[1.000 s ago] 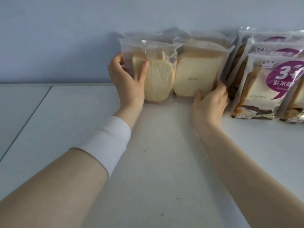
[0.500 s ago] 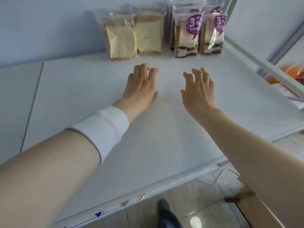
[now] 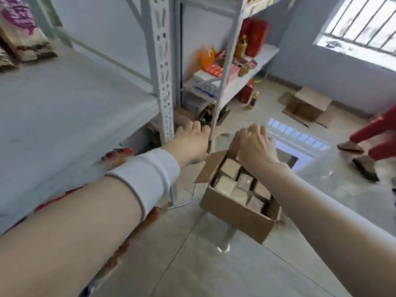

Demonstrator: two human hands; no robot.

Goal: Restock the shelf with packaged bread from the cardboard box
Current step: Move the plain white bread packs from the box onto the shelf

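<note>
Hands have moved from shelf (image 3: pixel 64 108) to cardboard box (image 3: pixel 235 217): left hand (image 3: pixel 190 144) beside it, relaxed, empty; right hand (image 3: pixel 255 146) above, curled, grip unclear. Best lift bread packs (image 3: pixel 227 185) gently.

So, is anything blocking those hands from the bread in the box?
Nothing visible does. The brown cardboard box has its flaps open, exposing the pale plastic-wrapped bread packs. The right-hand grip is above the box's far end; the left-hand grip is beside it, over the floor.
</note>
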